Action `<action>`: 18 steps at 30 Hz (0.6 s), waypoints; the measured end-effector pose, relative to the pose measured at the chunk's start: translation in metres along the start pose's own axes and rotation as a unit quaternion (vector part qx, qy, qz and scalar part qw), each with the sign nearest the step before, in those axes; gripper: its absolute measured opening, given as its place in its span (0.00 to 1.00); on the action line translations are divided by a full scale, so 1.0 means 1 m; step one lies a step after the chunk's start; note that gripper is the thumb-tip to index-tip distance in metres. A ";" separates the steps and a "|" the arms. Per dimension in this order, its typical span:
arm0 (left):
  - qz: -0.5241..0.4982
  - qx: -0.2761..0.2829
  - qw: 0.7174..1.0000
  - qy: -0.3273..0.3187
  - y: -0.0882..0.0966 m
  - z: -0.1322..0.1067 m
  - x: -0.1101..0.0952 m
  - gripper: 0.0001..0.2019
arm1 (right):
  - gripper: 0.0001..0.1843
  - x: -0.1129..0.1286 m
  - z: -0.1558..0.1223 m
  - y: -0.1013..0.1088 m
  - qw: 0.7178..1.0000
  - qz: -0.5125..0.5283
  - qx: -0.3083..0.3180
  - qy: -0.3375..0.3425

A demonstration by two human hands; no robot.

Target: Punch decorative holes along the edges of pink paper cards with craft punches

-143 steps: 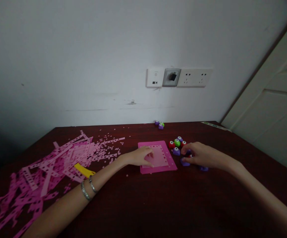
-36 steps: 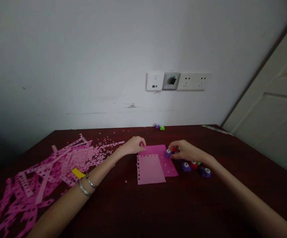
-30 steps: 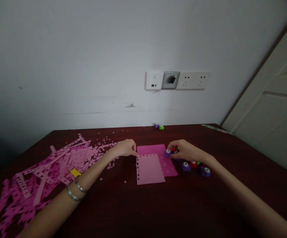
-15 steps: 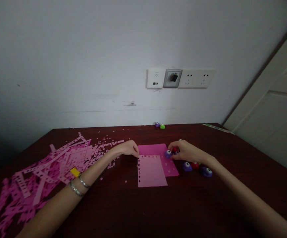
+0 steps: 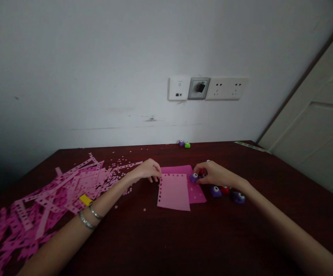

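Scrap pile (image 5: pixel 54 195): perforated pink strips heaped on the left of the counter (image 5: pixel 166 245), with a yellow piece (image 5: pixel 85 199) near its right side, by the left wrist.
Loose bits (image 5: pixel 123 168): tiny pink cut-outs scattered between pile and sheets.
Left hand (image 5: pixel 149 171): thumb and fingertips closed in a light pinch on the far left corner of the light pink sheet (image 5: pixel 173 193); other fingers loosely curled.
Light pink sheet: mid-counter, partly over the dark pink sheet (image 5: pixel 196 194); holes run along its far and left edges. Near edge looks slightly bowed from where I stand.
Handling: pinch only the corner, off the hole rows; paper between holes probably tears easily. Turn it low and flat so it doesn't buckle.
Dark pink sheet: underneath, sticking out on the far and right sides, pale spots on the right.
Purple punch (image 5: pixel 194 177): eye on top, looks like a paper punch; at the dark sheet's right edge.
Right hand (image 5: pixel 216 174): half curled, thumb and forefinger around the purple punch. Can't tell how firmly.
Best grip: steady and light; slide paper in square to the punch, don't force it.
Near row (image 5: pixel 225 190): purple and red eye-topped pieces just below the right wrist.
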State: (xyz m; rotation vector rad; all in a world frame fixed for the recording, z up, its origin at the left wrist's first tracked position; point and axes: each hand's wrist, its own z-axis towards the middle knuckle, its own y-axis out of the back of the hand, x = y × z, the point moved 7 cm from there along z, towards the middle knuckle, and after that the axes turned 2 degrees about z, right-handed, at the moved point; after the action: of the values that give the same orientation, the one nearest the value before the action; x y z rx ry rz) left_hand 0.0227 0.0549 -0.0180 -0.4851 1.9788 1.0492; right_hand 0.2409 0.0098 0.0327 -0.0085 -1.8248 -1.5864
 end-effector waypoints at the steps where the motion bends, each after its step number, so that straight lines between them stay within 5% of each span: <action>1: -0.005 -0.002 1.000 -0.003 0.000 0.000 0.000 0.07 | 0.09 0.000 0.000 0.000 1.000 0.001 -0.001 0.001; 18: -0.064 0.038 0.997 0.031 -0.004 0.001 0.011 0.09 | 0.11 -0.004 0.002 -0.006 1.000 0.017 0.007 0.000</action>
State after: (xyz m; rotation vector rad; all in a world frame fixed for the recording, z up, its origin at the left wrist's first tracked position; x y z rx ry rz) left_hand 0.0197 0.0542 -0.0290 -0.6004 2.0068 0.8857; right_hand 0.2406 0.0116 0.0249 -0.0319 -1.8256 -1.5506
